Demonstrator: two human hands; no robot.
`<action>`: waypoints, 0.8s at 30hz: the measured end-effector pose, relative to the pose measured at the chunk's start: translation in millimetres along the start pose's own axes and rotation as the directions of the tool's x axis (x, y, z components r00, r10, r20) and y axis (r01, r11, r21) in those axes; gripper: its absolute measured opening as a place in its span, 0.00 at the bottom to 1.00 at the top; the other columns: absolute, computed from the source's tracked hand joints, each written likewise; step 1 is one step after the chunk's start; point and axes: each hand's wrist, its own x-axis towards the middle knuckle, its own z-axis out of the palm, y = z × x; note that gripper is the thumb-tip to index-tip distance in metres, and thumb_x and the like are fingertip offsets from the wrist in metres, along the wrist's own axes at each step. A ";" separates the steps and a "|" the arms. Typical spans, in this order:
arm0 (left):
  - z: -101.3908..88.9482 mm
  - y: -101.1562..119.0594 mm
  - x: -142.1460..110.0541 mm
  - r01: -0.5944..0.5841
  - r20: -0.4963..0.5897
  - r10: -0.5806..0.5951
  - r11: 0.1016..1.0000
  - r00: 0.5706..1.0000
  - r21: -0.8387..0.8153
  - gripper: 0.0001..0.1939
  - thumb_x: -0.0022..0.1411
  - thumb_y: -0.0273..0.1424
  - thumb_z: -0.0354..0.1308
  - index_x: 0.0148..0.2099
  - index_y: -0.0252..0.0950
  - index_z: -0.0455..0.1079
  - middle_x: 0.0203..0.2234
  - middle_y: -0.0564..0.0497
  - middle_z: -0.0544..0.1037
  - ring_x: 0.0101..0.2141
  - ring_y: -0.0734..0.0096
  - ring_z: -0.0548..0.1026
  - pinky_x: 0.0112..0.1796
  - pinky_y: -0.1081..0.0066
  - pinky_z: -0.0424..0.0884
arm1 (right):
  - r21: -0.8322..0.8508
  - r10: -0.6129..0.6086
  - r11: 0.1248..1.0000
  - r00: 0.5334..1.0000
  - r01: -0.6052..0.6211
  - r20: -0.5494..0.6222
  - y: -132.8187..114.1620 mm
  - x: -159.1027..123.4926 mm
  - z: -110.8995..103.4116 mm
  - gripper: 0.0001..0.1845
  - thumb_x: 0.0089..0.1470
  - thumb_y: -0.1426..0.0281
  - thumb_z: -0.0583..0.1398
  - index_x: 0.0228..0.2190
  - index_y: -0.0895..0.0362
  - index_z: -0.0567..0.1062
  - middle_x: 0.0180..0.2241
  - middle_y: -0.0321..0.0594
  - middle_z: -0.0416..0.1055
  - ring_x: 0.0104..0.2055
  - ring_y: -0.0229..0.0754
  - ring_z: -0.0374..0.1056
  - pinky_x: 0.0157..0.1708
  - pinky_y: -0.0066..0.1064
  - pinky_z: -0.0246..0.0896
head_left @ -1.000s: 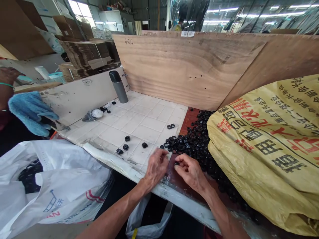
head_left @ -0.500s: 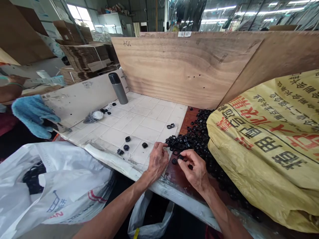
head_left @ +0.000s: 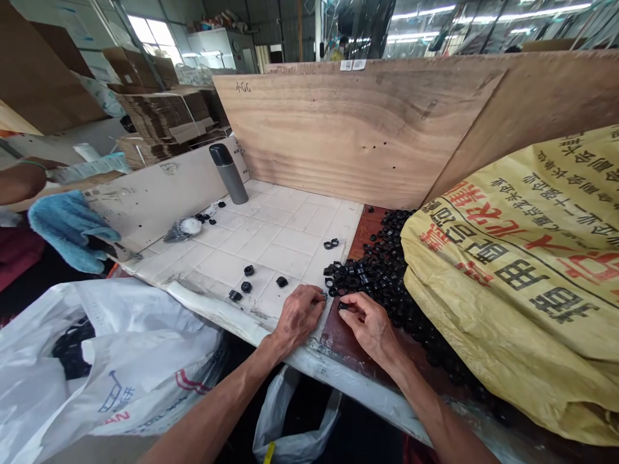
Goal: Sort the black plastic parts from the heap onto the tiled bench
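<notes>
My right hand pinches a small black plastic nut between thumb and fingertips, low over the red-brown board. To its left, my left hand rests on the edge of the white tiled surface with its fingers curled together. What its fingertips hold, if anything, is too small to make out. Just beyond both hands spreads a pile of black nuts, which runs along the yellow sack. Several loose nuts lie on the tiles left of my left hand, and a pair sits farther back.
A printed yellow sack fills the right side. Wooden boards wall off the back. A grey flask and a plastic bag stand at the left. White sacks hang below the front edge. Another person's arm shows far left.
My right hand has moved slightly left with a nut in its pinch. My left hand has drawn a little back toward me from the pile. The view has shifted slightly.
</notes>
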 end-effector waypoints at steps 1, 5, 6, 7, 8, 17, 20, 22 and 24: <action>-0.7 4.8 -2.5 0.094 -0.002 -0.095 0.988 0.995 -0.124 0.05 0.59 0.27 0.61 0.39 0.37 0.74 0.37 0.48 0.80 0.39 0.63 0.77 0.44 0.62 0.71 | 0.044 0.023 0.999 1.000 -0.023 0.001 -0.6 -0.2 0.1 0.08 0.56 0.70 0.61 0.40 0.54 0.76 0.39 0.40 0.75 0.36 0.41 0.73 0.37 0.32 0.70; -0.3 23.9 -9.7 0.368 0.155 -0.367 0.630 0.917 -0.684 0.17 0.55 0.32 0.68 0.48 0.37 0.73 0.38 0.50 0.80 0.38 0.67 0.78 0.44 0.66 0.73 | 0.209 0.070 0.976 0.997 -0.065 -0.016 -2.7 -1.8 1.6 0.09 0.56 0.66 0.63 0.40 0.53 0.75 0.37 0.39 0.76 0.37 0.42 0.74 0.39 0.32 0.71; 0.6 26.8 -11.3 0.392 0.209 -0.371 0.537 0.905 -0.747 0.18 0.54 0.32 0.69 0.47 0.36 0.74 0.38 0.50 0.80 0.38 0.68 0.78 0.45 0.66 0.72 | 0.224 0.050 0.974 0.999 -0.045 -0.016 -3.1 -2.0 1.7 0.09 0.57 0.65 0.64 0.40 0.53 0.75 0.38 0.39 0.76 0.38 0.42 0.74 0.40 0.32 0.71; 1.5 28.6 -13.0 0.412 0.252 -0.366 0.474 0.896 -0.778 0.18 0.53 0.32 0.70 0.47 0.35 0.74 0.38 0.49 0.81 0.38 0.68 0.78 0.45 0.67 0.72 | 0.220 0.019 0.975 1.000 -0.016 -0.014 -3.4 -2.1 1.7 0.08 0.57 0.66 0.63 0.39 0.53 0.75 0.39 0.40 0.76 0.39 0.43 0.74 0.40 0.32 0.71; 2.5 29.4 -14.5 0.427 0.281 -0.358 0.440 0.890 -0.790 0.18 0.53 0.32 0.70 0.46 0.34 0.75 0.37 0.49 0.81 0.37 0.69 0.78 0.45 0.68 0.72 | 0.197 -0.016 0.980 1.000 0.018 -0.012 -3.8 -2.1 1.4 0.07 0.58 0.66 0.63 0.39 0.53 0.76 0.40 0.40 0.75 0.40 0.43 0.73 0.41 0.32 0.71; 7.2 22.1 -19.4 0.397 0.275 -0.306 0.475 0.911 -0.785 0.16 0.54 0.31 0.71 0.45 0.35 0.76 0.33 0.51 0.81 0.38 0.69 0.77 0.42 0.71 0.71 | -0.020 -0.196 0.980 0.980 0.196 -0.029 -8.5 -0.3 -1.4 0.07 0.59 0.71 0.62 0.40 0.51 0.77 0.41 0.40 0.74 0.45 0.44 0.71 0.45 0.35 0.68; 8.0 22.3 -19.7 0.383 0.264 -0.302 0.467 0.916 -0.797 0.16 0.54 0.31 0.71 0.45 0.35 0.76 0.35 0.51 0.81 0.37 0.70 0.77 0.42 0.71 0.70 | -0.030 -0.191 0.981 0.982 0.191 -0.006 -9.9 -1.6 -0.8 0.07 0.59 0.71 0.62 0.40 0.51 0.77 0.39 0.39 0.75 0.43 0.43 0.72 0.44 0.33 0.68; 8.3 23.0 -20.2 0.385 0.272 -0.295 0.455 0.916 -0.803 0.16 0.54 0.31 0.71 0.45 0.35 0.76 0.36 0.50 0.81 0.37 0.71 0.77 0.42 0.71 0.71 | -0.031 -0.181 0.983 0.984 0.180 -0.003 -9.5 -2.6 0.1 0.07 0.60 0.71 0.62 0.41 0.52 0.76 0.38 0.38 0.75 0.40 0.42 0.72 0.42 0.32 0.68; 8.5 23.9 -20.7 0.384 0.275 -0.289 0.448 0.917 -0.808 0.16 0.54 0.31 0.71 0.45 0.35 0.76 0.36 0.49 0.81 0.37 0.71 0.77 0.42 0.71 0.71 | -0.041 -0.173 0.984 0.985 0.173 -0.011 -8.0 -3.2 1.3 0.07 0.60 0.70 0.61 0.41 0.52 0.75 0.38 0.38 0.75 0.38 0.42 0.72 0.41 0.32 0.68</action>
